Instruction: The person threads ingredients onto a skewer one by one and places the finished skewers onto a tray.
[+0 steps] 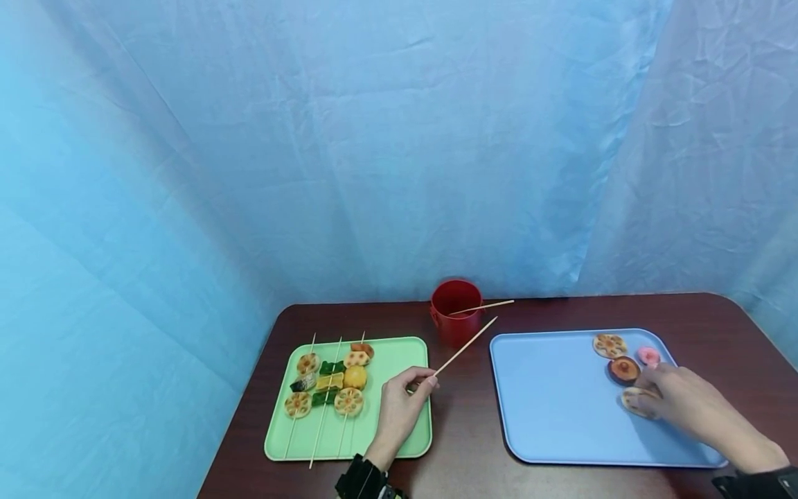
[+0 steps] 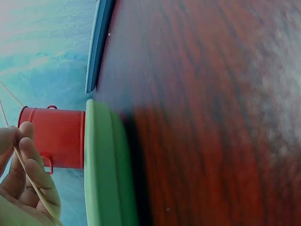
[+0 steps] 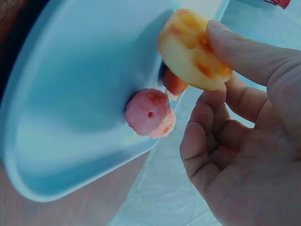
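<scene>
My left hand [image 1: 399,405] pinches a thin wooden skewer [image 1: 467,345] between thumb and fingers, over the right side of the green tray [image 1: 408,352]; its tip points up and right. My right hand [image 1: 686,398] pinches a lotus root slice [image 3: 195,49] by its edge, over the right part of the blue tray [image 1: 548,409]. Beside that slice on the blue tray are a mushroom piece [image 1: 623,371], a pink piece with a small hole [image 3: 149,114] and another lotus root slice [image 1: 609,345].
On the green tray lie three loaded skewers, with lotus slices [image 1: 349,402], a yellow ball [image 1: 355,377] and green pieces [image 1: 325,397] among the food. A red cup [image 1: 456,329] with a skewer [image 1: 499,303] in it stands behind, between the trays. A blue cloth [image 1: 399,152] hangs behind the table.
</scene>
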Demonstrator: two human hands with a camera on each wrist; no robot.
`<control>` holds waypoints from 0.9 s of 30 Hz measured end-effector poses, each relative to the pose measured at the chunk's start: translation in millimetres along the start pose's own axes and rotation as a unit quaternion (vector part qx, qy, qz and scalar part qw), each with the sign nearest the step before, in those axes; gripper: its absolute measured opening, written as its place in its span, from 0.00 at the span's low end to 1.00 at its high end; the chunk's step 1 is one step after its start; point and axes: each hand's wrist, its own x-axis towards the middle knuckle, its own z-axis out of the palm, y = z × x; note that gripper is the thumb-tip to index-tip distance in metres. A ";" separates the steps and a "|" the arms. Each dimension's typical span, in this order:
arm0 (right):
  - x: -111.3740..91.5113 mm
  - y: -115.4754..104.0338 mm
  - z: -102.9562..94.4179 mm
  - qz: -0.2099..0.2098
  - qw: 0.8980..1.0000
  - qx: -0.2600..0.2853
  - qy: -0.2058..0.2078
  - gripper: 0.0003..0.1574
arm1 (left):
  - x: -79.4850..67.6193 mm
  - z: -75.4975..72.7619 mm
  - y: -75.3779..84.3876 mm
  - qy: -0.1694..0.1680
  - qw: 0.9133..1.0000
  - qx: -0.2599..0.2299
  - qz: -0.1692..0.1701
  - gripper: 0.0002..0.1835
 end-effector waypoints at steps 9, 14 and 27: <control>-4.3 -13.1 -4.5 -0.019 0.993 -0.006 0.112 0.17 | 1.2 -2.3 -0.6 -0.011 0.999 -0.038 -0.016 0.06; -5.5 -25.1 -7.5 -0.017 0.990 0.025 0.137 0.20 | -0.6 -1.8 0.1 -0.027 0.997 -0.068 -0.031 0.06; 8.0 -57.9 3.1 0.001 0.967 0.142 0.212 0.30 | -5.0 3.3 4.2 -0.047 0.994 -0.087 -0.036 0.05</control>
